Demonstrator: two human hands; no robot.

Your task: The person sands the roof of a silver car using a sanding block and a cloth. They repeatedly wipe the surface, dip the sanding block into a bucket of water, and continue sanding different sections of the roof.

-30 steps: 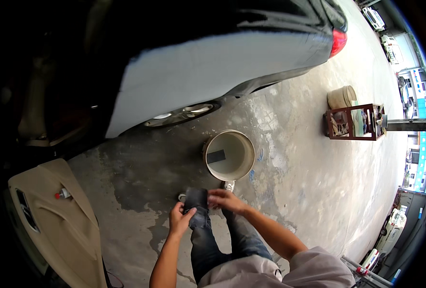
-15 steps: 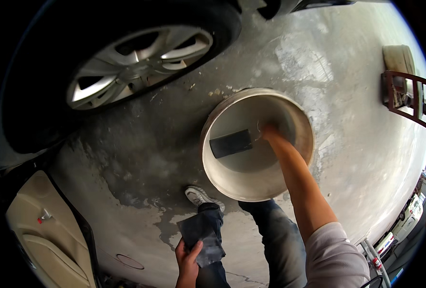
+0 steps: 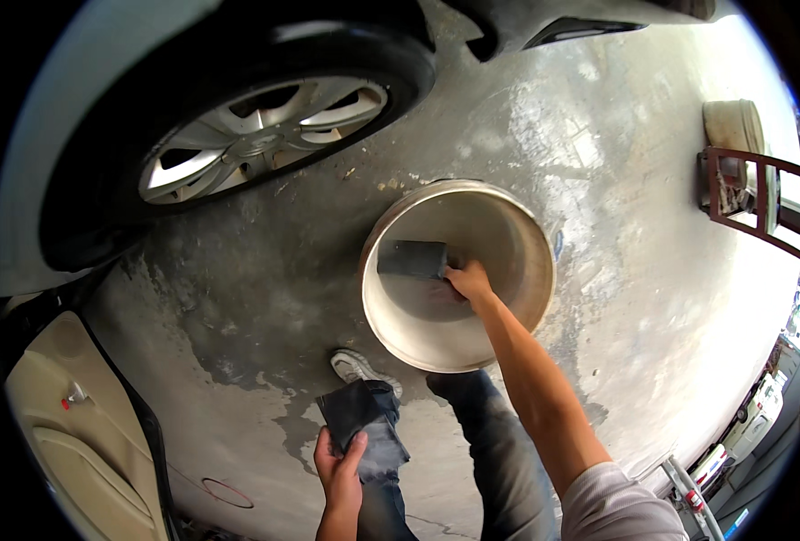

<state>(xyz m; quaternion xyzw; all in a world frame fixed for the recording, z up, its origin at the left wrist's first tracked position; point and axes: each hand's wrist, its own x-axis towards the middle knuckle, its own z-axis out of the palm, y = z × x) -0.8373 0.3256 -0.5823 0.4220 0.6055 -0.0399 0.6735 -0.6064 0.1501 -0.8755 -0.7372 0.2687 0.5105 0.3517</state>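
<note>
A round pale bucket (image 3: pixel 517 311) stands on the wet concrete in front of my feet. My right hand (image 3: pixel 468 281) reaches down into it and grips the edge of a dark rectangular block (image 3: pixel 411 259) lying inside. My left hand (image 3: pixel 338 469) stays low near my knee and holds a folded dark grey sheet (image 3: pixel 364 424). My white shoe (image 3: pixel 356 368) shows just below the bucket.
A car wheel with a silver rim (image 3: pixel 260 140) and the car body fill the upper left. A beige door panel (image 3: pixel 66 433) lies at the lower left. A dark red metal stand (image 3: pixel 760 203) with a pale drum is at the right.
My right hand has moved left inside the bucket and closed on the dark block. A second ago both hands held the dark sheet at my knee; my head has dropped closer.
</note>
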